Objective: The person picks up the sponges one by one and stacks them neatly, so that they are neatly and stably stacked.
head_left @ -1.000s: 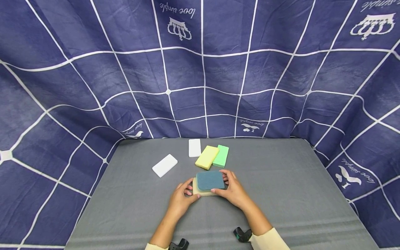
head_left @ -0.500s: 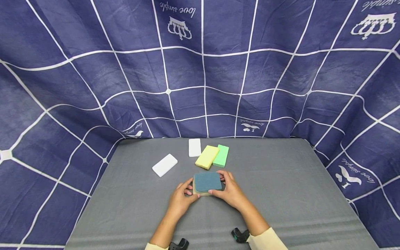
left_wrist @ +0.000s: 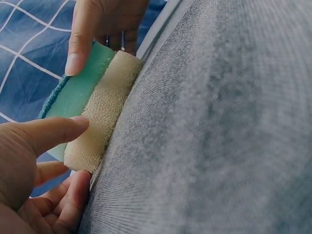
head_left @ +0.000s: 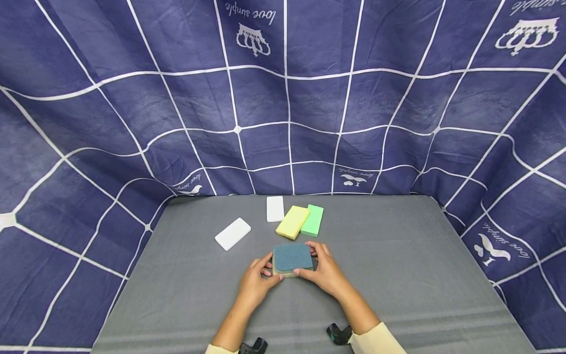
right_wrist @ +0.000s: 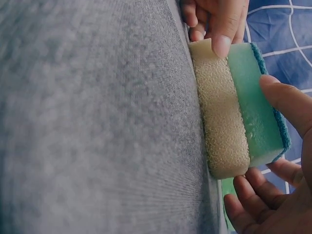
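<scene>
Head view: left hand [head_left: 256, 282] pinches beige sponge [left_wrist: 103, 108]; right hand [head_left: 326, 271], blue-topped sponge [head_left: 292, 257]; backdrop [head_left: 314, 103] reads "love simple", upside down.

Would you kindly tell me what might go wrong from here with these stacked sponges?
The blue-topped sponge lies on the beige sponge, so it could slide if the right grip lets go unevenly.
The thumb of the left grip lies near the seam between the two, so it might nudge the upper one.
The yellow sponge is close behind the stack, so a forward push might bump it.
</scene>
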### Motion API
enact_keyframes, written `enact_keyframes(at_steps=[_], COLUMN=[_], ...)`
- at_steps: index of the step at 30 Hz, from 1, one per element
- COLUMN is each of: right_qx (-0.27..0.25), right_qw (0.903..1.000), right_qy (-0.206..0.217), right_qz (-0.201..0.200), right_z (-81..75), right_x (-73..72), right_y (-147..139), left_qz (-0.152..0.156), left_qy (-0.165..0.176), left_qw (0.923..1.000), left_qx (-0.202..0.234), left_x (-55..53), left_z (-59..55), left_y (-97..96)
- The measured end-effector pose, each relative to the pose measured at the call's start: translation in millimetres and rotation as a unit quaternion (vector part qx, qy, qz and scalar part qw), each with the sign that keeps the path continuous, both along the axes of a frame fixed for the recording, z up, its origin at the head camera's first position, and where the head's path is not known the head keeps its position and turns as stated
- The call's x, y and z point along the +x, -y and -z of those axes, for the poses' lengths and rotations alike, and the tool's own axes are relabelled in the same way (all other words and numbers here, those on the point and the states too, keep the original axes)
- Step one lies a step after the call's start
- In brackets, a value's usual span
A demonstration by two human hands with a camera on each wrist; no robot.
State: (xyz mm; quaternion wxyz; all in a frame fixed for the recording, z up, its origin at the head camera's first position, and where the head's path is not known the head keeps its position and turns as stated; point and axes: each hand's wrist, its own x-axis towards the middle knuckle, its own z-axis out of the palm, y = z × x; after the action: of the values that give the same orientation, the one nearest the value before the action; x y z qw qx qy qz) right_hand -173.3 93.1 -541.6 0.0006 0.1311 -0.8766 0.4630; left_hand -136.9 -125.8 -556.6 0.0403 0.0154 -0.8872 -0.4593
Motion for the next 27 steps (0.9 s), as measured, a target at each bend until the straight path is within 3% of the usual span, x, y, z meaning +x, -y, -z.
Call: enact_keyframes(at_steps=[6,15,27], right_qx=[-0.027,-0.067,-0.104], right_qw=[0.9994,0.9966,0.9887], right_qy=[0.011,0.029,0.082], right_qz=[-0.016,-0.038,-0.07], right_z=[2.5,2.0,7.4], right_x=[1.2,1.1,-0.8], right_y=[-8,-21,-27], left_qz=[-0.004,0.003,0.024], left_qy=[0.01,-0.036,-0.017], left_qw=[0.9999,0.9981,0.9982], left_qx=[0.008,0.049,0.053], left_x=[2.4,5.4,6.5], left_z=[-0.8,-4.1,-7.2], left_y=[-3.4,-3.3,-1.2])
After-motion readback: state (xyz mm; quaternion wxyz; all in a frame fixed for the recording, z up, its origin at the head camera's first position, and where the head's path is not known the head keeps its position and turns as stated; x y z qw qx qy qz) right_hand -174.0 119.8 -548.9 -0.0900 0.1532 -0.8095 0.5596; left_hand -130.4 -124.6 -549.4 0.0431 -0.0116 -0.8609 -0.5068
